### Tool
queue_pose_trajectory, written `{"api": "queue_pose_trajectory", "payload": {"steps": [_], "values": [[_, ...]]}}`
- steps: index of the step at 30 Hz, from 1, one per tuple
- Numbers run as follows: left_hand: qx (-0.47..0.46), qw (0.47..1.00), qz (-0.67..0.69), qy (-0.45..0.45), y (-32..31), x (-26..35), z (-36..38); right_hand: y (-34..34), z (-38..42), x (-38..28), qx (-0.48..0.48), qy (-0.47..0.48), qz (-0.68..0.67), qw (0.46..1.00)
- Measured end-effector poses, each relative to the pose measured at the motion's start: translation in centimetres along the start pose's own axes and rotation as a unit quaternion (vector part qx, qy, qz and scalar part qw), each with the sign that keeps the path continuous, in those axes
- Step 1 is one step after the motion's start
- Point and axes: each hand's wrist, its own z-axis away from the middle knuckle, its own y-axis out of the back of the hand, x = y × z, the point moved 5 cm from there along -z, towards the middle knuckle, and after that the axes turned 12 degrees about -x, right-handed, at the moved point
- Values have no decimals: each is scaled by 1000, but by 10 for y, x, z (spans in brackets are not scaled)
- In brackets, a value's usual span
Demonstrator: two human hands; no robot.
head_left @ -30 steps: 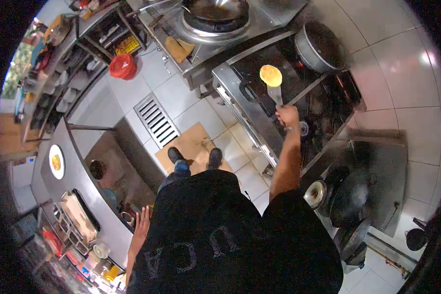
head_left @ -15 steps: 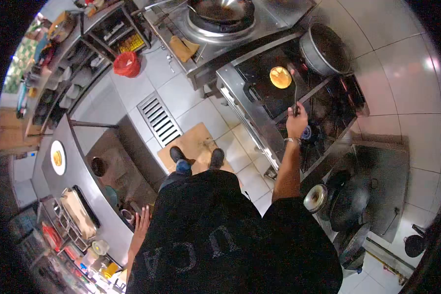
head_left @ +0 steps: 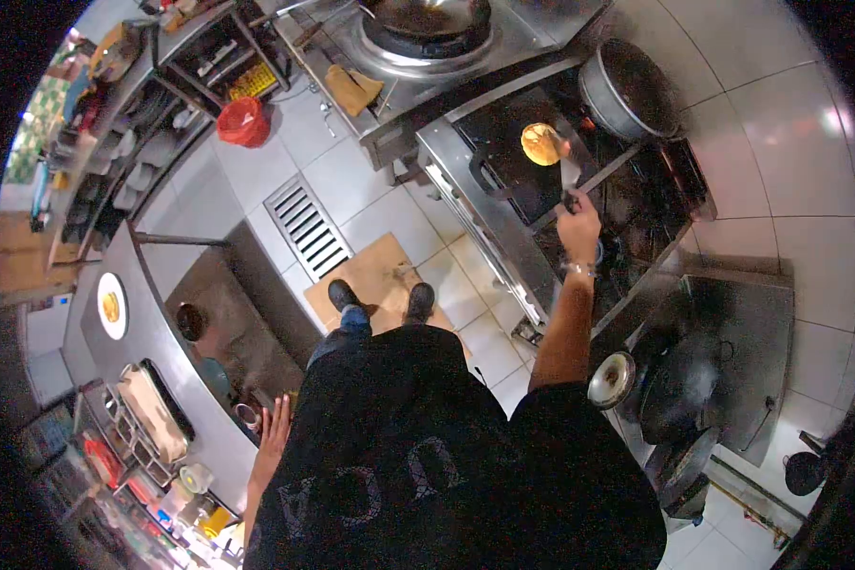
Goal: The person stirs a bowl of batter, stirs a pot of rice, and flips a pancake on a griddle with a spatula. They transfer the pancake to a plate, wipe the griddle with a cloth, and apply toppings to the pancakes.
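Note:
A round golden pancake (head_left: 541,144) lies on the dark flat griddle (head_left: 508,176) of the stove. My right hand (head_left: 578,223) is closed around the dark handle of a metal spatula (head_left: 570,172), whose blade is at the pancake's lower right edge. Whether the blade is under the pancake cannot be made out. At the lower left, my left hand (head_left: 274,427) rests by the edge of the steel counter (head_left: 204,423) with its fingers apart and nothing in it. A small cup (head_left: 247,413) is beside those fingers. On the same counter a white oval plate (head_left: 112,306) holds a golden piece of food.
A large pot (head_left: 627,90) stands behind the griddle, and a wok (head_left: 427,21) sits on the upper burner. Dark pans (head_left: 679,389) are at the right. A red bin (head_left: 243,122) and a floor drain (head_left: 307,228) are at the left of the stove.
My right hand has turned and shifted slightly, and the spatula blade now shows broader at the pancake's lower right. My left hand has stayed by the counter edge.

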Motion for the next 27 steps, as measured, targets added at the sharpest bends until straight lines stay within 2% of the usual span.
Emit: {"api": "queue_pose_trajectory", "payload": {"steps": [1, 4, 6, 9, 11, 12, 15, 16, 19, 20, 21, 22, 24, 25, 27], "values": [[17, 1000, -5, 10, 1, 0, 0, -1, 15, -14, -56, -79, -76, 992], [32, 999, -19, 38, -4, 4, 2, -36, 51, -29, -112, -185, -346, 913], [49, 996, -14, 67, -10, 8, 1, -72, 64, -28, -110, -188, -447, 868], [19, 998, -28, 52, -16, 13, 7, -114, 68, -41, -77, -176, -566, 802], [6, 998, -39, 44, -15, 10, 7, -117, 72, -84, -94, -178, -688, 697], [2, 998, -43, 41, -13, 6, 7, -132, 61, -78, -137, -179, -685, 693], [-60, 996, -60, -1, -10, 5, 10, -142, 39, -106, -111, -210, -684, 689], [-75, 995, -58, -8, -14, 7, 12, -146, 27, -111, -108, -188, -689, 691], [-42, 996, -73, 22, 2, -7, 6, -153, -4, -120, -110, -150, -706, 684], [-246, 910, 334, 16, 21, -36, -10, -154, -12, -121, -116, -134, -716, 676], [-322, 790, 522, -9, 25, -35, -10, -147, -17, -127, -140, -103, -714, 679], [-395, 628, 671, 8, 31, -34, -7, -147, -24, -126, -141, -102, -714, 678], [-354, 628, 693, 13, 33, -34, -3, -144, -37, -123, -91, -108, -729, 670], [-340, 628, 700, 15, 36, -36, -4, -146, -40, -120, -66, -148, -722, 672], [-365, 619, 695, 27, 29, -29, 0, -142, -39, -128, -90, -145, -722, 671]]}}
